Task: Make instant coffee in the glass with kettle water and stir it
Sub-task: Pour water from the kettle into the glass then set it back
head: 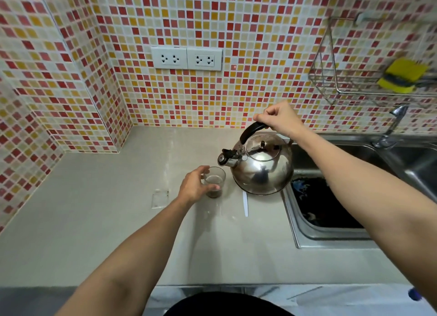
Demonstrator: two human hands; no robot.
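Our left hand (194, 185) wraps its fingers around the glass (214, 182), which stands on the grey counter (94, 209) with dark coffee at its bottom. Just right of the glass, our right hand (277, 118) is closed tight on the black handle (251, 130) of the steel kettle (261, 167). The spout (224, 159) sits just above the rim of the glass, pointing left. Farther right lie the sink (331, 235) and the tap (392, 126), with a yellow sponge (402, 75) in the wire rack (331, 83) on the tiled wall.

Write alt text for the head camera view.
The right hand grips the steel kettle by its black handle, spout toward the glass, which the left hand steadies on the grey counter beside a sink.
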